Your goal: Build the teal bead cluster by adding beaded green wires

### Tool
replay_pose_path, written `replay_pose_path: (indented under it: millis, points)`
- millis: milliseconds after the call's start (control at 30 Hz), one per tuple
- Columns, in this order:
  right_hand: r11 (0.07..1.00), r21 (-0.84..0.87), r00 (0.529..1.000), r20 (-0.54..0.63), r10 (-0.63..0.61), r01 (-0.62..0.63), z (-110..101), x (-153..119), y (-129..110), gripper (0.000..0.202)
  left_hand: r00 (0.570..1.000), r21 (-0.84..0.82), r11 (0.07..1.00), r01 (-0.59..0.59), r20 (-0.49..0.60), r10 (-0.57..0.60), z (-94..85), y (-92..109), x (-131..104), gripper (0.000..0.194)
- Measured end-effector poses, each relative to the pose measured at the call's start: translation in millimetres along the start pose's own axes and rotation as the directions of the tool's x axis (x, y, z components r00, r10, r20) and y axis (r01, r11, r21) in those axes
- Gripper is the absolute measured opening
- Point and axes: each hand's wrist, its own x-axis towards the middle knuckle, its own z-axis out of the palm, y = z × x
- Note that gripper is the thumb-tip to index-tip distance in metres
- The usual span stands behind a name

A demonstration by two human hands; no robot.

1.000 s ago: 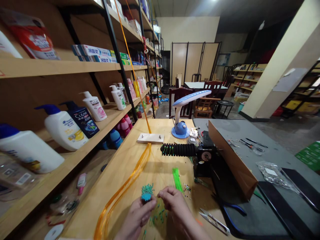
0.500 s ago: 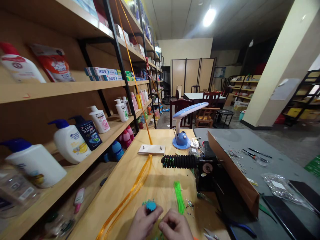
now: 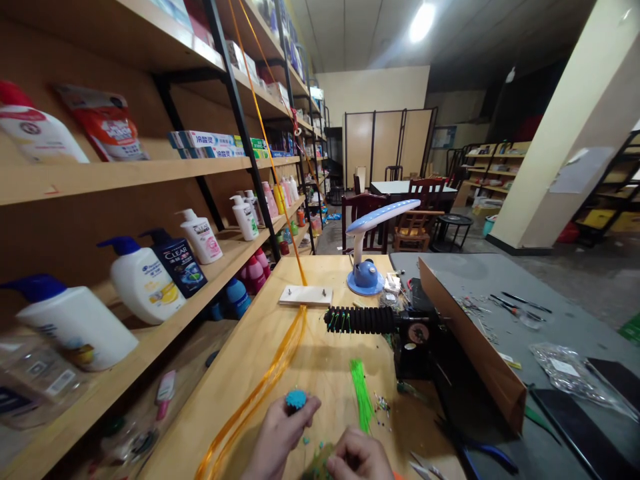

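Left hand (image 3: 280, 430), grip closed on the teal disc (image 3: 295, 399) over the surface (image 3: 327, 367); right hand (image 3: 361, 453), grip unclear. Partway, it seems: green ties (image 3: 342, 321) on the roller's (image 3: 373, 320) free end, green strands (image 3: 361, 395) loose.

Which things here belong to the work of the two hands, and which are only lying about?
Probably in the work:
blue round piece, in the left hand
small green bits near the right hand
perhaps green strands

Probably just lying about:
shampoo bottles
toothpaste boxes
clear plastic bag
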Motion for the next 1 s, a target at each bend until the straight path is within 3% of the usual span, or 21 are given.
replay_pose_path:
  millis: [133, 267, 433, 633, 767, 1000]
  points:
    - [1.0, 0.021, 1.0, 0.016, 0.012, -0.012, -4.9, -3.5, -10.5, 0.025, 1.0, -0.062, 0.998, 0.0, -0.011, -0.001, -3.2, 5.3, 3.2, 0.051]
    - [0.972, 0.179, 0.988, 0.063, 0.143, -0.153, -7.8, -3.9, -24.8, 0.034, 1.0, -0.092, 0.996, -0.006, -0.029, 0.004, -8.3, 12.8, 6.9, 0.049]
    - [0.786, 0.523, 0.927, 0.018, 0.376, -0.329, -4.3, 2.8, -35.0, 0.046, 0.998, -0.077, 0.995, 0.06, 0.031, -0.058, -10.3, 1.7, -3.0, 0.052]
    - [0.601, 0.684, 0.873, 0.111, 0.474, -0.413, -5.2, 5.8, -43.4, 0.041, 0.964, -0.01, 0.984, 0.177, 0.203, -0.171, 7.7, -22.6, -25.7, 0.052]
    - [0.611, 0.669, 0.867, 0.101, 0.488, -0.422, -5.8, 6.7, -47.2, 0.041, 0.949, -0.027, 0.978, 0.208, 0.247, -0.195, 18.4, -24.8, -26.6, 0.052]
    - [0.672, 0.599, 0.871, 0.089, 0.484, -0.435, -8.0, 10.0, -44.6, 0.04, 0.905, -0.133, 0.926, 0.353, 0.301, -0.301, 20.8, -35.2, -21.0, 0.053]
